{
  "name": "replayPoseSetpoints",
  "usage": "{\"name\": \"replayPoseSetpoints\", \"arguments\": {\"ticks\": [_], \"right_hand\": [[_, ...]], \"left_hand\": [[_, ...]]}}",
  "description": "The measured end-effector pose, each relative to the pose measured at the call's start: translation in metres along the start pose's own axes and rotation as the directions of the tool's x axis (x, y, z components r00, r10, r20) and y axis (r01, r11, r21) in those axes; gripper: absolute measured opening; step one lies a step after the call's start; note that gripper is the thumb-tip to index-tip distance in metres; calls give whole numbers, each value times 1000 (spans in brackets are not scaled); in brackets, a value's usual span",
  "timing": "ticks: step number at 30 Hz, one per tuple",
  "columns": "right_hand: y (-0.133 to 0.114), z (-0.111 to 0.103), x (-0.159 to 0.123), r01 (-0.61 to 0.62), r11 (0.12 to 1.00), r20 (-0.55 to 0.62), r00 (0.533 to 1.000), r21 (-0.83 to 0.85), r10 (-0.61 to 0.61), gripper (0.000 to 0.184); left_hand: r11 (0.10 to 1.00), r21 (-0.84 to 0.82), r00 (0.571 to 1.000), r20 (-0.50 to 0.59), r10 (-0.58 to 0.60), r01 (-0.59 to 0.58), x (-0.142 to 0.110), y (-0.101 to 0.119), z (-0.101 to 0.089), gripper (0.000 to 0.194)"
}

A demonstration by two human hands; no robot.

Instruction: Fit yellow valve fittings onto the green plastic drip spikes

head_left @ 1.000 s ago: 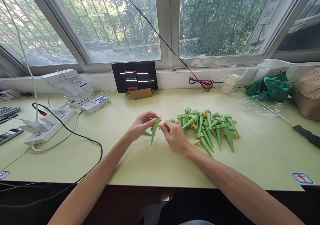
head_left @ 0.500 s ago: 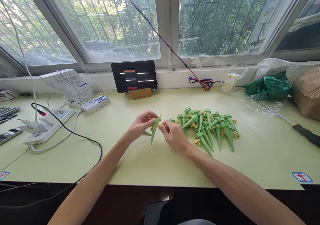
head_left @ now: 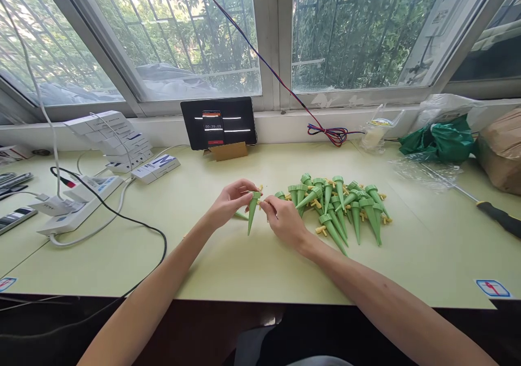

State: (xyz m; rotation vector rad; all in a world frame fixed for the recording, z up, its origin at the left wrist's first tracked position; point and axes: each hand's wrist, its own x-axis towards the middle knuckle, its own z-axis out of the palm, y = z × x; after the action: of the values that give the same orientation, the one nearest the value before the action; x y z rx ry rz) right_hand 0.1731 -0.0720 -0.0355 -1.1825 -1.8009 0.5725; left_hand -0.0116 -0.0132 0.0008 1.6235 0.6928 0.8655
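Observation:
My left hand (head_left: 231, 202) is closed on a green plant watering spike (head_left: 252, 217), gripping it near its cap, with the pointed end hanging down. Fingertips of my right hand (head_left: 284, 222) pinch at a small yellow valve (head_left: 259, 205) at the side of that spike's cap; the fingers partly hide it. Behind my left hand, a second green spike (head_left: 241, 215) lies on the table, mostly covered. To the right of my right hand is a heap of green watering spikes (head_left: 334, 222), many with yellow valves on them.
A tablet (head_left: 238, 124) showing a timer leans at the back. At left are a power strip (head_left: 81, 209), white boxes (head_left: 157, 168) and a black cable (head_left: 134, 222). A screwdriver (head_left: 499, 218), a green bag (head_left: 437, 141) and a brown package (head_left: 500, 149) lie at right.
The spike's tip has swung slightly to the right, and my right hand has shifted a touch to the right. Both hands keep their hold.

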Motion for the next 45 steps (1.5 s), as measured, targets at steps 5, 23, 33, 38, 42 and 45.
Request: {"name": "replayPoseSetpoints", "arguments": {"ticks": [5, 23, 33, 38, 42, 45], "right_hand": [[0, 0, 0, 52, 998, -37, 998, 46, -51, 20], [0, 0, 0, 49, 999, -16, 999, 16, -49, 23], [-2, -2, 0, 29, 999, -13, 999, 29, -29, 21], [-1, -1, -1, 36, 999, 3, 999, -7, -36, 26], [-1, -1, -1, 26, 999, 1, 1000, -20, -26, 31], [-1, -1, -1, 23, 1000, 1, 1000, -3, -23, 29]], "left_hand": [[1000, -21, 1000, 0, 4, -4, 0, 0, 0, 22], [1000, 6, 1000, -8, -15, 16, 0, -1, -1, 27], [1000, 24, 1000, -4, -16, 16, -1, 0, -1, 25], [998, 52, 1000, 4, -26, 25, -1, -1, -1, 27], [999, 33, 1000, 13, -25, 25, -1, -2, -1, 26], [999, 23, 1000, 16, -23, 22, -1, -2, -1, 25]]}}
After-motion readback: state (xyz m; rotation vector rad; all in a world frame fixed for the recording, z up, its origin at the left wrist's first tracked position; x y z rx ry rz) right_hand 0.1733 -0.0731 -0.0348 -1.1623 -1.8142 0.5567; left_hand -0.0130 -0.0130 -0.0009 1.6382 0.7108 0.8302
